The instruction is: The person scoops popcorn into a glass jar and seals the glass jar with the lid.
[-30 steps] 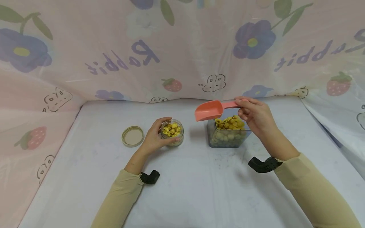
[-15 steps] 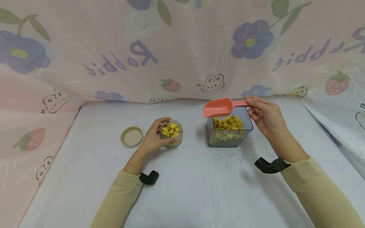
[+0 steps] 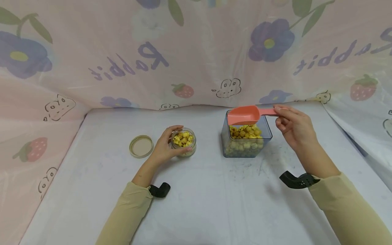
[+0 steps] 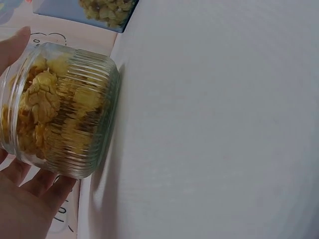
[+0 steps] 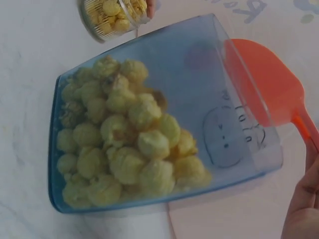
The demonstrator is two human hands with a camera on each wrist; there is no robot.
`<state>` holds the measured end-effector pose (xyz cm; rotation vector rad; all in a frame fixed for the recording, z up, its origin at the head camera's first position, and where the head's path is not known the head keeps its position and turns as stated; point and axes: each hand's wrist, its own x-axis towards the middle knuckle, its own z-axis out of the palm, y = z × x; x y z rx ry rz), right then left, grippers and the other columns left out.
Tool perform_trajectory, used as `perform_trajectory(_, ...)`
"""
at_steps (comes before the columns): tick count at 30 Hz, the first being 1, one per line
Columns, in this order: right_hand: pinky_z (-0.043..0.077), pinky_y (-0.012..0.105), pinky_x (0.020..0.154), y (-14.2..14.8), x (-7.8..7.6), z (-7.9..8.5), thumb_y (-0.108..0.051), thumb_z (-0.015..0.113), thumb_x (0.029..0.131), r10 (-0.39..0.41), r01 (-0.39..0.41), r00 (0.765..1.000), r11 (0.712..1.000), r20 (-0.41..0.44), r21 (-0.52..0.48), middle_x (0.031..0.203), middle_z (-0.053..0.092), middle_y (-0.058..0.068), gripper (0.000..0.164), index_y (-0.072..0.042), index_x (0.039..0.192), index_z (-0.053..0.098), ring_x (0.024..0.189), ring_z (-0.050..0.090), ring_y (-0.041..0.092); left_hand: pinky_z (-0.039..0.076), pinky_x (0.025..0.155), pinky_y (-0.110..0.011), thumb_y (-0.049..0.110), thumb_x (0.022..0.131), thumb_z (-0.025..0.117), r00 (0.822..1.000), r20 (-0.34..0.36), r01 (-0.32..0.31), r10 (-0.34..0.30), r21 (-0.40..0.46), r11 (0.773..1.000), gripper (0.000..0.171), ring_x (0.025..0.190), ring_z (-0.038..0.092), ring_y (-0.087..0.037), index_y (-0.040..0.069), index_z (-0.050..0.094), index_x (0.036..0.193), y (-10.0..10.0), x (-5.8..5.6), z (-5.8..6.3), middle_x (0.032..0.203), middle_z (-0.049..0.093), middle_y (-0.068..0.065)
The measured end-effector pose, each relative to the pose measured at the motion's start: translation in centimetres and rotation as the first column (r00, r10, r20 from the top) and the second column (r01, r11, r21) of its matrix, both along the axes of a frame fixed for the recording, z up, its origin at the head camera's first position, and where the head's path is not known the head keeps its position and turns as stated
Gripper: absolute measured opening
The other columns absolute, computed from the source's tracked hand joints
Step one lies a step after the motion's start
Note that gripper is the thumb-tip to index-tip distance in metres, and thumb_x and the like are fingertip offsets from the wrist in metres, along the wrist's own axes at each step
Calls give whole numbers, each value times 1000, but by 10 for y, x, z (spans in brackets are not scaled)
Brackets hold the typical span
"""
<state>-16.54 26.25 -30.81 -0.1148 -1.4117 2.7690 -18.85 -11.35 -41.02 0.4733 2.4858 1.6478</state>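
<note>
My left hand point(image 3: 165, 146) curls around a small glass jar point(image 4: 75, 109), thumb on the near side and fingers on the far side. Yellow popcorn point(image 3: 183, 139) fills the jar, which stands on the table. In my right hand point(image 3: 295, 127) is the handle of an orange scoop point(image 3: 244, 115), pinched between thumb and fingers. The scoop's bowl looks bare and hangs over the open top of a clear bluish box point(image 5: 134, 204). Popcorn point(image 5: 119, 134) lies inside that box, heaped toward one side.
Left of the jar, a round jar lid point(image 3: 141, 146) lies on the white table point(image 3: 196, 200). A pink patterned curtain point(image 3: 196, 51) closes off the back and sides. Each wrist carries a black camera mount point(image 3: 160, 190).
My right hand has moved to the right, carrying the scoop from the box's left edge to over its opening. The left hand and the jar have stayed put.
</note>
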Motion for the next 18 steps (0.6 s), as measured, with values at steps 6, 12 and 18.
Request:
perform_trajectory(6, 52, 20, 50, 7, 2, -5, 5, 60, 90, -1, 2, 1000, 1000, 23, -21, 80, 72, 9, 13, 4, 92, 73, 54, 59, 16, 31, 110, -51, 19, 72, 85, 1000, 3, -3, 3, -2, 1000, 80, 135, 36, -29, 19, 43, 140, 1, -1, 0, 144, 43, -7)
perform_trajectory(12, 52, 20, 50, 9, 2, -10, 5, 60, 90, -4, 4, 1000, 1000, 31, -6, 82, 73, 9, 13, 4, 92, 73, 54, 59, 16, 31, 110, -51, 18, 72, 85, 1000, 2, -3, 3, 0, 1000, 80, 135, 36, -28, 20, 43, 139, 1, -1, 1, 144, 43, -7)
perform_trajectory(18, 45, 19, 44, 9, 3, -17, 6, 59, 90, 14, -14, 1000, 999, 15, 34, 81, 72, 9, 14, 4, 91, 73, 52, 59, 15, 31, 110, -51, 17, 71, 85, 1000, 5, -7, 7, 1, 1000, 79, 135, 36, -28, 19, 44, 139, 1, -1, -1, 143, 44, -8)
